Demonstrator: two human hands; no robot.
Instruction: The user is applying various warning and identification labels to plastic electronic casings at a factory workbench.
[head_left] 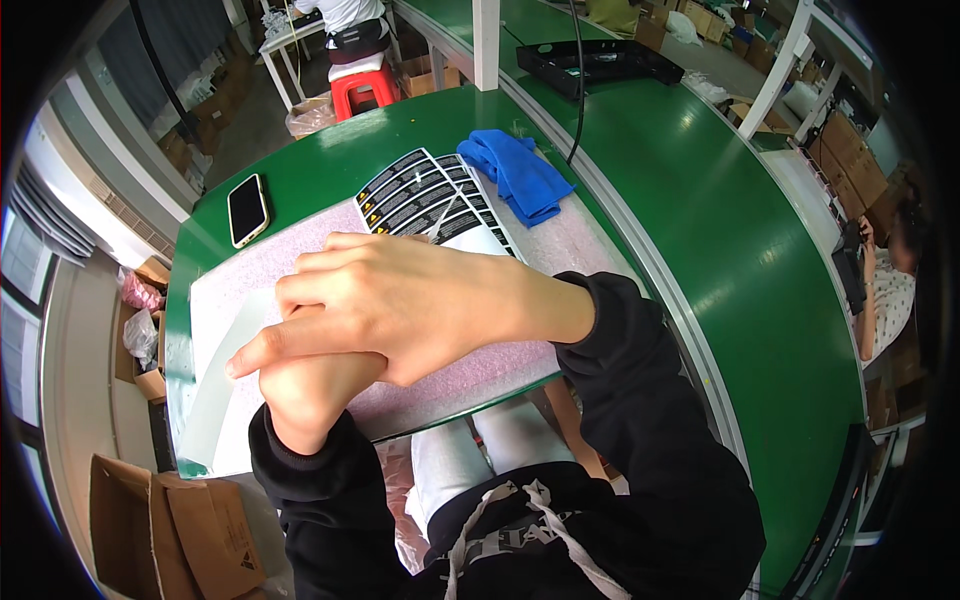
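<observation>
The room around me takes in a co-worker [350,15] seated on a red stool [363,92] at the top, another person [885,290] at the right edge and open cardboard boxes [130,520] at the lower left. A long green surface [720,230] runs down the right side beyond a metal rail, with a black tray [600,68] near its top. My own green bench [320,155] fills the middle, and a pinkish foam mat [490,375] covers much of it.

My right hand [380,300] lies across my left hand [318,390], fingers toward the left of the frame, resting on it or gripping it. The left fingers are hidden, so I cannot tell whether they hold anything. Just above my hands lie the overlapping black label sheets [405,190], their long axis slanting from upper left down toward my right wrist; my right arm is nearer to them. A pale strip [212,410] slopes to the lower left; my right fingertip overlaps it in view, contact unclear. A blue cloth [517,175] sits beside the sheets, and a phone [249,210] lies at the upper left.
</observation>
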